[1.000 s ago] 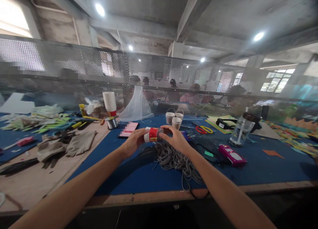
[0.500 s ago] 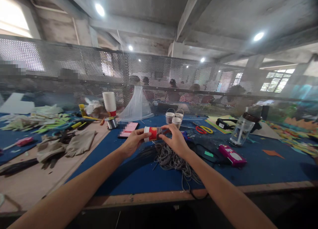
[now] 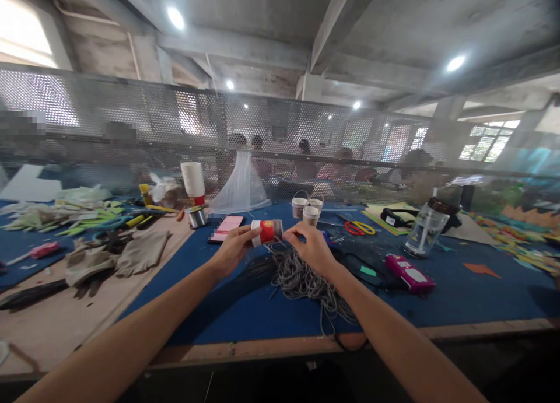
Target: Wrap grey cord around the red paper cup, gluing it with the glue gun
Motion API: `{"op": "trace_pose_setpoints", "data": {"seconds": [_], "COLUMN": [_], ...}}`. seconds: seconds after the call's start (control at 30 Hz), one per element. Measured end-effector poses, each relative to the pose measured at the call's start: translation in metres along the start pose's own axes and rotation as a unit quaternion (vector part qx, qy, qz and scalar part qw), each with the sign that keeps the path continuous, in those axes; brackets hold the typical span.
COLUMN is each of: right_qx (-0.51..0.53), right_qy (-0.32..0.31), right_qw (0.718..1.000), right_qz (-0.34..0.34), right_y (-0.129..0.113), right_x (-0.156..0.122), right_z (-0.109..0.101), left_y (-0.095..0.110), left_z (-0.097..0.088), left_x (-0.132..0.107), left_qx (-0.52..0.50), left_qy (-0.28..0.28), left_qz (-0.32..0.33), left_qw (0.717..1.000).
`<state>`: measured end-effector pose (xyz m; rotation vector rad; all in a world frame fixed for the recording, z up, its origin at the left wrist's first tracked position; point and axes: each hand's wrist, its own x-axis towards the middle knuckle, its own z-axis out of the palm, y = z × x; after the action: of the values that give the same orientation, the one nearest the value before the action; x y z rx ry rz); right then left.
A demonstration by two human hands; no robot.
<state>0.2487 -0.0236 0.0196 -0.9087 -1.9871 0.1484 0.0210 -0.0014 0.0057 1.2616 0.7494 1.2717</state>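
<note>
While the left hand (image 3: 234,248) grips the red cup (image 3: 268,232) sideways and the right hand (image 3: 311,248) pinches the grey cord (image 3: 301,277), a weak pinch could let it slip and tangle.

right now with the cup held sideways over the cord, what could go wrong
The cup lies sideways in the left hand, gripped only at one end, so it may slip. The grey cord pile below is loose and tangled; a strand pulled by the right hand could snag. A tug might knock the small cups just behind.
</note>
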Motion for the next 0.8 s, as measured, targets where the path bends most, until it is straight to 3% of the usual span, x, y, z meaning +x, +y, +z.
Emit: {"op": "trace_pose_setpoints", "data": {"seconds": [0.13,0.23,0.37,0.47,0.63,0.8], "right_qx": [-0.097,-0.218,-0.343,-0.343,-0.298,-0.263], "right_qy": [0.039,0.034,-0.049,-0.144,-0.197,-0.184], "right_qw": [0.993,0.964,0.895,0.855,0.850,0.863], "right_qz": [0.050,0.146,0.283,0.361,0.386,0.390], "right_y": [0.016,0.037,0.065,0.082,0.095,0.096], "right_x": [0.003,0.004,0.001,-0.002,-0.004,-0.003], "right_z": [-0.012,-0.028,-0.050,-0.058,-0.057,-0.059], "left_y": [-0.002,-0.002,-0.001,0.000,0.003,0.004], "left_z": [-0.001,-0.001,-0.001,0.001,0.003,0.004], "left_x": [0.001,0.002,0.001,0.000,-0.002,-0.002], "left_qx": [0.001,0.000,0.000,0.001,0.002,-0.007], "left_qy": [0.000,0.001,-0.003,-0.001,0.006,0.008], "left_qz": [0.006,0.011,0.020,0.019,0.014,0.015], "left_qw": [1.000,1.000,1.000,1.000,1.000,1.000]}}
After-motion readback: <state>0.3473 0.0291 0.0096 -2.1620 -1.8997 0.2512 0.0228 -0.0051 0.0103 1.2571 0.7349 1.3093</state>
